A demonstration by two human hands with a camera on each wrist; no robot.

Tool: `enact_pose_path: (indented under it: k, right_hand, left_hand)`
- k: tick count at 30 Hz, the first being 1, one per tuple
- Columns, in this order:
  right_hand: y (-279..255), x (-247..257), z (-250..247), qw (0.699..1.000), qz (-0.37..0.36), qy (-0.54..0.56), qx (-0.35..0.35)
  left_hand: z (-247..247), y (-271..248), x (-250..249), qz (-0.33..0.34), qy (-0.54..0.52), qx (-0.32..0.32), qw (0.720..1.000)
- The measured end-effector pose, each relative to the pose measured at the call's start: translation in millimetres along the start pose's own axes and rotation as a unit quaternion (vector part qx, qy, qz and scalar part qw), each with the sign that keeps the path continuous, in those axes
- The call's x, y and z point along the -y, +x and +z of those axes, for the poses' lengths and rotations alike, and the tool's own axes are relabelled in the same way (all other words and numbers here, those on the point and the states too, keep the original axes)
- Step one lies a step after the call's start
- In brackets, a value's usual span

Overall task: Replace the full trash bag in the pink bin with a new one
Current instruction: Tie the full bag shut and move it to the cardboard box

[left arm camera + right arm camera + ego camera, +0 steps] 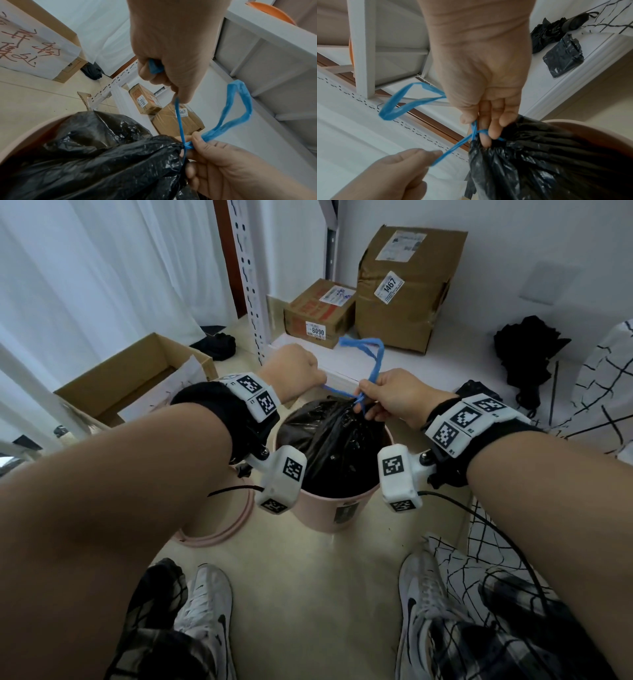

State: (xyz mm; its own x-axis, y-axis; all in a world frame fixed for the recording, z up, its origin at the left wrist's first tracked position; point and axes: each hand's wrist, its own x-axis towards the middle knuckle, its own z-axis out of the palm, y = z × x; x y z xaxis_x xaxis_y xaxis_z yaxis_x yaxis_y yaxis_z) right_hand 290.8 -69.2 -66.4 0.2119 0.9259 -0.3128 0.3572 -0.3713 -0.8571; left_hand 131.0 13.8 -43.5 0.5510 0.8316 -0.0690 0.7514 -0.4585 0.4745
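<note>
The full black trash bag (337,440) sits in the pink bin (329,510), its mouth gathered by a blue drawstring (371,361). My left hand (294,373) is fisted round one taut end of the string (155,67), up and left of the bag's neck. My right hand (390,397) pinches the string's crossing at the neck (475,132), and a loose blue loop (240,108) stands above it. A folded dark bag (563,56) lies on the white ledge to the right.
The pink bin ring (222,529) lies on the floor left of the bin. Cardboard boxes (407,285) stand on the white ledge behind, an open box (137,378) at the left. A black umbrella (527,354) lies at the right. My shoes (205,604) stand close before the bin.
</note>
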Motion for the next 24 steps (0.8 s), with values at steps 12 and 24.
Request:
enact_pose_path:
  k: [12, 24]
  right_hand:
    - [-5, 5, -2, 0.993, -0.059, 0.093, 0.044]
    - [-11, 3, -15, 0.991, -0.084, 0.09, 0.051]
  left_hand:
    - [11, -13, 1, 0.093, -0.191, 0.133, 0.968]
    - [43, -9, -11, 0.071, -0.231, 0.105, 0.964]
